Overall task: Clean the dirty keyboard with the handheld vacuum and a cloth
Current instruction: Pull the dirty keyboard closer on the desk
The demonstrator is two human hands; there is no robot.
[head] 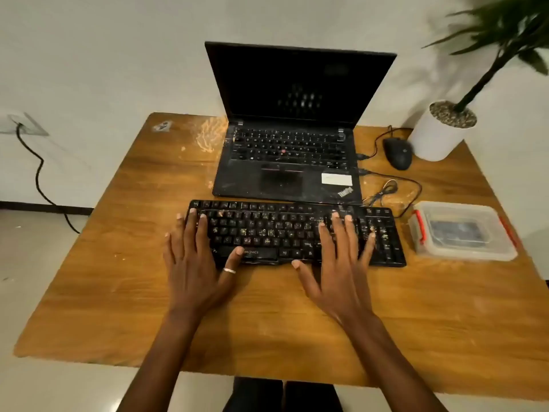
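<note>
Left grip (193,269) and right grip (341,269) lie spread flat over the dirty keyboard (282,230)

We see a black keyboard (267,230) flecked with pale tan crumbs. Behind it the laptop (237,179) is black, with a red dot (283,151) among its keys and a white sticker (336,179). The worktop (267,322) is orange-brown wood grain, scuffed pale. Right of the keyboard, a clear box (463,254) has red clips (417,224); behind the keyboard's right end, a black mouse (398,153) and a white pot (433,141).
</note>
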